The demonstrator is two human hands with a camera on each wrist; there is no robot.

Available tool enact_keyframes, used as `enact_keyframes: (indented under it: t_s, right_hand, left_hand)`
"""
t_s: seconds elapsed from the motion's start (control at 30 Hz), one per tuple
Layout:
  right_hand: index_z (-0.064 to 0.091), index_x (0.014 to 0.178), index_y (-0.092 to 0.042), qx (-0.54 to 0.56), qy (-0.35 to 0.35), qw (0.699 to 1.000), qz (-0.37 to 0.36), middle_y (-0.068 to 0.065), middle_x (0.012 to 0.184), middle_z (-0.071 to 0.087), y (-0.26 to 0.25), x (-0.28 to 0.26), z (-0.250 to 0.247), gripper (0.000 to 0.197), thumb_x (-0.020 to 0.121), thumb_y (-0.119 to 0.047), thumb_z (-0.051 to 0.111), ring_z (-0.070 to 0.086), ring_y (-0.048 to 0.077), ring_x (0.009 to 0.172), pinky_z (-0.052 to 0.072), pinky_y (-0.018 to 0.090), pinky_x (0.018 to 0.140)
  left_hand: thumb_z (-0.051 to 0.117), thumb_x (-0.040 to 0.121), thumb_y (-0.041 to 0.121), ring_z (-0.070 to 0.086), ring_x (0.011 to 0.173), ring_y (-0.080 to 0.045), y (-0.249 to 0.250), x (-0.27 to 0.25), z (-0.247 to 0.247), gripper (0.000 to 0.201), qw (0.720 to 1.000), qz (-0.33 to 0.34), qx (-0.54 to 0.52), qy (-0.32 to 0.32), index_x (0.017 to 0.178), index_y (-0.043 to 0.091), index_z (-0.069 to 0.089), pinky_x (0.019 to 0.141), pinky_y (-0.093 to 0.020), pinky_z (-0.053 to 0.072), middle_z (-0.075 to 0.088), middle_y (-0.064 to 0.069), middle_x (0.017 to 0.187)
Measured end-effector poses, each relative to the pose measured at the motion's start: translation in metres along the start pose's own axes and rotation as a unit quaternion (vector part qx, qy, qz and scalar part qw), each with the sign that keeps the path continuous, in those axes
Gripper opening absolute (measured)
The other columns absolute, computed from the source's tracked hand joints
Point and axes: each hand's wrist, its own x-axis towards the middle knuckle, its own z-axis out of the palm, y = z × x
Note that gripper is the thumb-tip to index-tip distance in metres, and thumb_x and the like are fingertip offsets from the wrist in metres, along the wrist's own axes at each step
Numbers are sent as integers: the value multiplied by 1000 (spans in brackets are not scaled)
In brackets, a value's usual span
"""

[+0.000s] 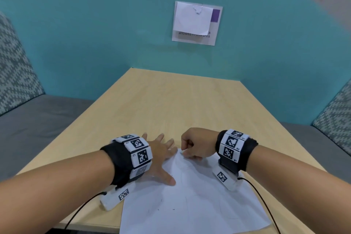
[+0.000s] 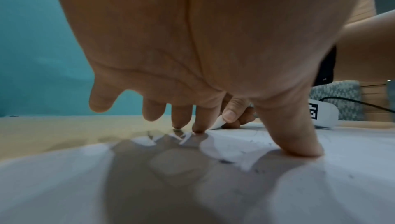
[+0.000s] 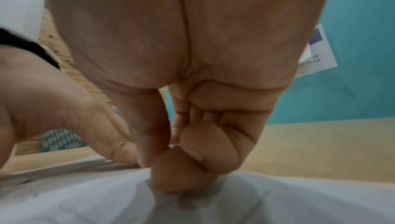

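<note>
A white sheet of paper (image 1: 191, 201) with faint pencil marks lies on the near part of the wooden table (image 1: 171, 100). My left hand (image 1: 161, 156) lies flat with fingers spread, pressing the paper's far left edge; its thumb (image 2: 299, 143) and fingertips (image 2: 198, 129) touch the sheet. My right hand (image 1: 191, 148) is curled at the paper's far corner, and its thumb and forefinger pinch the lifted corner (image 2: 218, 123). In the right wrist view the curled fingers (image 3: 192, 168) press down on the paper (image 3: 192, 207).
The table runs back to a teal wall (image 1: 95, 34) bearing a white notice (image 1: 196, 23). Grey bench seats with patterned cushions (image 1: 15, 74) flank the table on both sides. Black cables (image 1: 266, 203) trail from both wrist units across the near edge.
</note>
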Motion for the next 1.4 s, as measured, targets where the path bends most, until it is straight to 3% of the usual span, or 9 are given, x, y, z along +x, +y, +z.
enact_keyframes:
  t_s: [0.13,0.23,0.37,0.57,0.93,1.07,1.17,1.33,1.4]
  right_hand:
    - [61,85,-15,-46,-14,998,-43,-4,69,61,-13,0,9,9,87,-23,65,52,11,59,44,25,61]
    - [66,93,-7,-84,21,996,-30,-4,74,56,-12,4,2,17,88,-23,65,52,17,72,46,32,69]
    - [64,92,-11,-90,16,995,-50,-10,71,50,-12,4,6,13,88,-23,66,52,17,74,41,27,67]
    - [66,94,-8,-91,39,994,-38,-9,72,52,-10,8,2,16,87,-22,66,53,18,75,43,27,66]
    - [57,84,-19,-99,-5,993,-68,-13,71,50,-17,8,8,10,88,-22,66,49,10,67,38,22,60]
    - [57,85,-20,-84,22,995,-46,-15,71,48,-9,6,1,10,87,-23,67,48,10,68,38,22,61]
    - [58,86,-19,-74,-19,993,-86,-13,69,50,-15,-4,15,9,87,-22,66,46,5,62,40,22,60]
    - [63,90,-17,-81,22,996,-40,-15,73,52,-3,-1,0,9,86,-24,68,51,11,70,43,26,68]
    - [64,92,-15,-84,5,994,-66,-13,73,53,-9,-3,7,11,87,-23,67,52,12,71,45,26,69]
  left_hand:
    - [48,79,82,-26,149,-30,-7,5,14,101,1000,3,-11,29,154,46,-9,111,-70,-12,-20,4,165]
    - [45,76,87,-32,146,-31,-10,6,22,106,1000,-8,-11,26,153,45,-16,110,-69,-17,-25,4,164]
    - [42,74,90,-33,145,-33,-12,9,26,108,999,-7,-7,37,150,48,-22,108,-70,-19,-26,3,163]
    - [42,74,90,-33,145,-33,-12,10,24,108,999,-10,0,31,152,46,-20,108,-69,-19,-26,2,163]
    - [44,75,88,-30,147,-35,-13,13,20,104,1000,-17,-3,25,152,49,-13,110,-71,-14,-22,1,165]
    - [40,73,91,-30,146,-35,-14,17,24,109,999,-21,7,24,153,46,-18,110,-71,-14,-23,2,164]
    - [40,73,91,-29,147,-36,-15,16,22,106,1000,-15,3,20,152,48,-15,109,-73,-12,-21,1,165]
    - [39,73,92,-30,146,-35,-15,17,25,109,999,-22,10,23,153,44,-19,110,-72,-11,-23,2,164]
    - [40,73,92,-29,147,-35,-15,16,23,109,1000,-19,10,21,153,45,-17,109,-72,-12,-23,1,164]
